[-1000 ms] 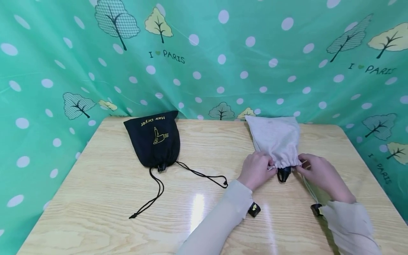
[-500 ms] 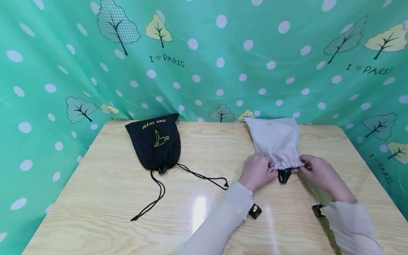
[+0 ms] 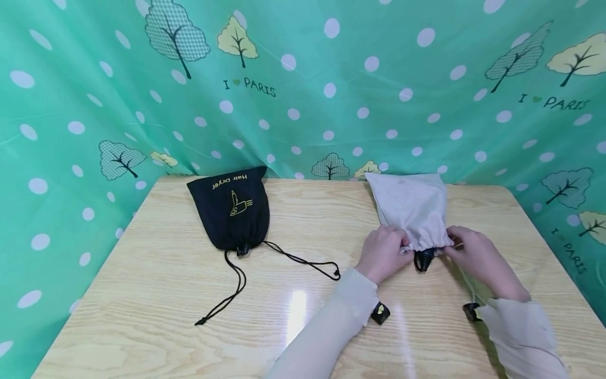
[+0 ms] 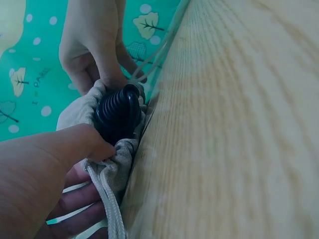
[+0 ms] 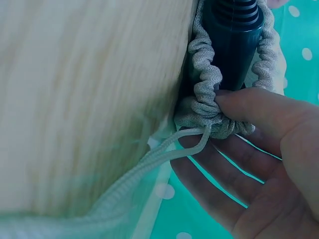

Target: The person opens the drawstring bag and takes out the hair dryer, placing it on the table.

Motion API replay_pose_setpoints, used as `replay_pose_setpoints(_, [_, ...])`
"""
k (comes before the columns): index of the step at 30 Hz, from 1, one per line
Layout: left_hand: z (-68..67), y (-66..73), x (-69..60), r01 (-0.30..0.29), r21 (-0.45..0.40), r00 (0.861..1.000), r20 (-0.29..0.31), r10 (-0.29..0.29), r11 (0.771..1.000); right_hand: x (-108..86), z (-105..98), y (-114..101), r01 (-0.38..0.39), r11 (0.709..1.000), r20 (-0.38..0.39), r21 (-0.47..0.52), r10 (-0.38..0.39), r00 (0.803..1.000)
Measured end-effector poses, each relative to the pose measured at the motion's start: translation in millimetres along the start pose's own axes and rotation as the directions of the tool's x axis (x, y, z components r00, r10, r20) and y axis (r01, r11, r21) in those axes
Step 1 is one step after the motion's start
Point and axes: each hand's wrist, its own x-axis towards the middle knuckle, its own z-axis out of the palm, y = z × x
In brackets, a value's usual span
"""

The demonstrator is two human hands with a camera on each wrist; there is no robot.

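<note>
A light grey drawstring bag (image 3: 409,202) lies at the table's back right, its gathered mouth toward the person. My left hand (image 3: 384,252) pinches the mouth's left edge; my right hand (image 3: 483,259) pinches its right edge. Between them a black ribbed end (image 3: 424,259) sticks out of the opening. In the left wrist view the left thumb presses on the gathered cloth (image 4: 119,162) beside the black ribbed part (image 4: 118,112). In the right wrist view the right thumb and fingers (image 5: 249,112) hold the mouth's corner, where pale cords (image 5: 164,149) come out.
A black drawstring bag (image 3: 232,210) with a yellow hair dryer print lies at the back left of the wooden table (image 3: 165,284), its black cords (image 3: 303,259) spread toward the front and right. A green patterned cloth (image 3: 303,95) hangs behind the table.
The right edge of the grey bag's mouth has shifted slightly to the right with my right hand. My left hand keeps its hold on the left edge.
</note>
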Motion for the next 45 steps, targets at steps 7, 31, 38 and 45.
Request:
replay_pose_setpoints(7, [-1.4,1.3,-0.9,0.024,-0.011,1.0,-0.003,-0.024,1.0,-2.1,-0.3,4.5,-0.028,1.0,0.013,-0.008,0.028,1.0])
replay_pose_setpoints(31, [-4.6,1.5,-1.0,0.053,-0.032,0.999,0.009,-0.052,0.998,-2.8,-4.3,8.7,-0.084,0.996,0.013,-0.017,0.084,0.996])
replay_pose_setpoints(38, [-5.3,1.6,-0.5,0.051,-0.036,0.999,0.017,-0.05,0.998,-3.6,-5.5,5.3,-0.062,0.998,0.009,0.004,0.062,0.998])
replay_pose_setpoints(45, [-6.5,2.9,-0.1,0.04,-0.036,0.999,0.023,-0.04,0.999,-5.4,-7.6,10.6,-0.048,0.999,-0.006,-0.001,0.048,0.999])
